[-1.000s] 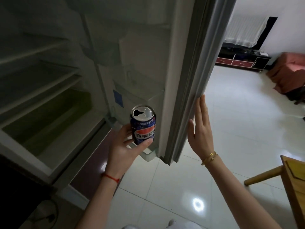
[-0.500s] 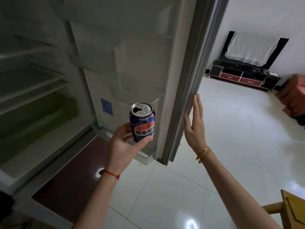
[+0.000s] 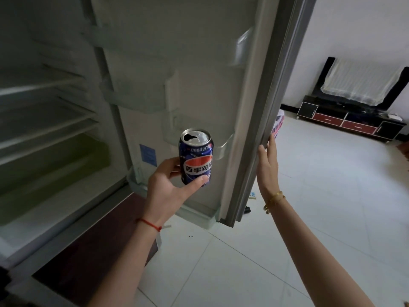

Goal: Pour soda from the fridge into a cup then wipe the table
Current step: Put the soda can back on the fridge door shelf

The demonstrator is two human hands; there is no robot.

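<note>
A blue soda can (image 3: 196,156) is held upright in the left hand (image 3: 168,191), in front of the inner face of the open fridge door (image 3: 199,74). The can is gripped low on its body: the thumb is pressed across the lower front, and the remaining fingers are curled round the far side, where only the index finger is partly seen at the can's left edge. The can's top is turned towards the camera, and its drinking hole is seen to be open. The left forearm is raised from the lower middle of the view, with the wrist bent slightly back; a red string bracelet (image 3: 148,223) is worn at the wrist.

The right hand (image 3: 267,168) is held flat and upright, fingers straight and close together, with the palm turned towards the outer edge of the fridge door. The fingertips are laid against that grey edge; nothing is held in this hand. A gold bracelet (image 3: 273,200) is worn at the right wrist, and the forearm is stretched up from the lower right corner.

To the left, the fridge interior (image 3: 44,129) is seen with its shelves, blurred. A white tiled floor (image 3: 321,196) is spread beneath and to the right, and a low black and red cabinet (image 3: 349,120) is set against the far wall.
</note>
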